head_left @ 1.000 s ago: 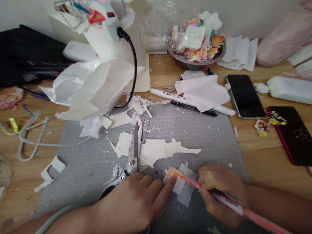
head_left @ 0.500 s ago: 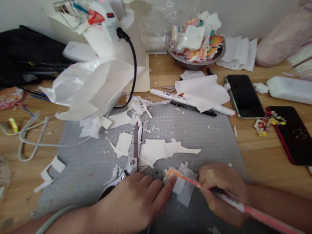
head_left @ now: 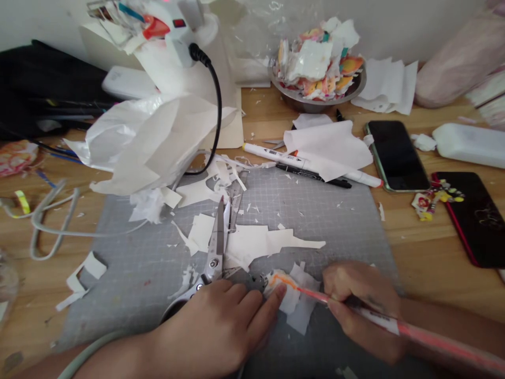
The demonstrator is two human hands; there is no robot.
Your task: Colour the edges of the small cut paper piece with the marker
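With its index finger stretched out, my left hand (head_left: 221,321) presses a small white paper piece (head_left: 290,300) against the mat; the other fingers are loosely bent and partly hidden. A wavy orange line (head_left: 284,280) runs along the piece's upper part. My right hand (head_left: 363,310) is closed around an orange pen (head_left: 381,319) with a long tapered tip. That tip touches the right end of the line. Under the paper lies a greyish-white sheet (head_left: 302,318). Metal scissors (head_left: 215,258) rest beside my left hand, their handles partly covered by it.
White paper scraps (head_left: 252,242) lie on the grey cutting mat (head_left: 335,221). Behind are markers (head_left: 272,153), a metal bowl (head_left: 315,105) heaped with paper pieces, and a power strip (head_left: 181,47) with a black cord. Two phones (head_left: 396,155) sit at right.
The pen tip and my right hand have shifted slightly to the right, and the orange line reaches a little farther that way. My left hand stays in place.
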